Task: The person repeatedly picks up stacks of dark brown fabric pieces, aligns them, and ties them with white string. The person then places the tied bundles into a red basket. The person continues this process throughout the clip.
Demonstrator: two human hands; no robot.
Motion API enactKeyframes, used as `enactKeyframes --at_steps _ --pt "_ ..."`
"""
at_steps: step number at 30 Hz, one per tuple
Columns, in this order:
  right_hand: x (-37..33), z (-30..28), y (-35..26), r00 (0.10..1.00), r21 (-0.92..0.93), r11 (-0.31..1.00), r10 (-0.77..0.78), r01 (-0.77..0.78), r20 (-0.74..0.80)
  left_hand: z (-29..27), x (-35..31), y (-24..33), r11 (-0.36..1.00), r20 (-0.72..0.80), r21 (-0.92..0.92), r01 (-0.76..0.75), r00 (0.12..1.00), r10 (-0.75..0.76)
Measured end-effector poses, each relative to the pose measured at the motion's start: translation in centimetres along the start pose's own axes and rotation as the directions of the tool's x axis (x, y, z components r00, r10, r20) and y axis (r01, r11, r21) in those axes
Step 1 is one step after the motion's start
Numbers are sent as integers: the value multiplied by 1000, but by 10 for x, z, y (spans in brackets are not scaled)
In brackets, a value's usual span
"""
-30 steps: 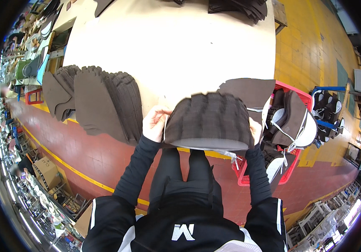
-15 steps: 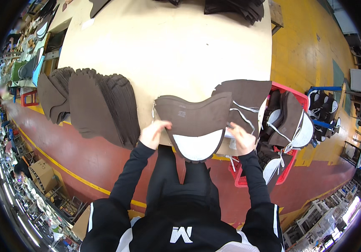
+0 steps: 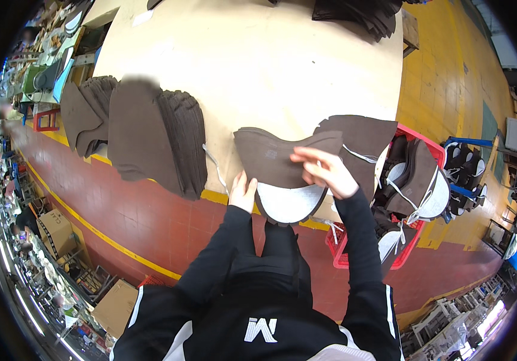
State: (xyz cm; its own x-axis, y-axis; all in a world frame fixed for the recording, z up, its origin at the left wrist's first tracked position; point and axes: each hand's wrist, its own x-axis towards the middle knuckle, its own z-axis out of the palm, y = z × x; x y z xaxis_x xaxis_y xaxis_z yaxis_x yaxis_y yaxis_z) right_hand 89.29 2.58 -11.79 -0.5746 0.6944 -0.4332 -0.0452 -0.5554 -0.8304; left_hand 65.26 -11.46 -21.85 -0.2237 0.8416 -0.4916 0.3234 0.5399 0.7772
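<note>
While the wearer faces the near edge of a cream-topped worktable [image 3: 258, 72], a dark brown curved panel [image 3: 264, 153] lies at that edge, its concave side away from the body. Its rounded end, bearing a white half-round patch [image 3: 290, 202], projects over the edge above the wearer's legs. The left hand [image 3: 244, 190] is at the panel's left margin, fingers close together; whether they pinch the material cannot be told. The right hand [image 3: 326, 171] is over the right half, fingers apart and loosely bent, pinching nothing; contact with the brown face cannot be judged. Left of the left hand, a white cord [image 3: 213, 163] runs beside a thick stack of brown panels [image 3: 150, 138] standing at the table's edge. To the right lies a second brown panel [image 3: 363, 135], crossed by a white tie [image 3: 359, 155]. Next to the table, a red plastic crate [image 3: 339, 253] contains further brown pieces with white patches and ties. Dark sheets [image 3: 354, 17] are heaped at the far end.
</note>
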Motion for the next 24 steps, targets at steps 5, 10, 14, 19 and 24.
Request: enactKeyframes --at_steps 5,10,14,19,24 --pt "73 17 28 851 -874 483 -478 48 -217 27 10 40 998 -307 -55 -35 951 17" --pt "80 36 42 957 -988 133 -267 -83 -117 40 15 40 986 -377 -168 -7 924 -58" --pt "80 36 34 980 -981 166 -151 -102 -127 46 26 32 811 -342 -581 -61 923 -175" --pt "64 11 26 911 -817 541 -409 199 -48 24 30 31 822 -212 -569 20 962 -170" --pt "8 -38 26 456 -480 867 -485 136 -746 2 34 64 992 -486 15 -124 866 115"
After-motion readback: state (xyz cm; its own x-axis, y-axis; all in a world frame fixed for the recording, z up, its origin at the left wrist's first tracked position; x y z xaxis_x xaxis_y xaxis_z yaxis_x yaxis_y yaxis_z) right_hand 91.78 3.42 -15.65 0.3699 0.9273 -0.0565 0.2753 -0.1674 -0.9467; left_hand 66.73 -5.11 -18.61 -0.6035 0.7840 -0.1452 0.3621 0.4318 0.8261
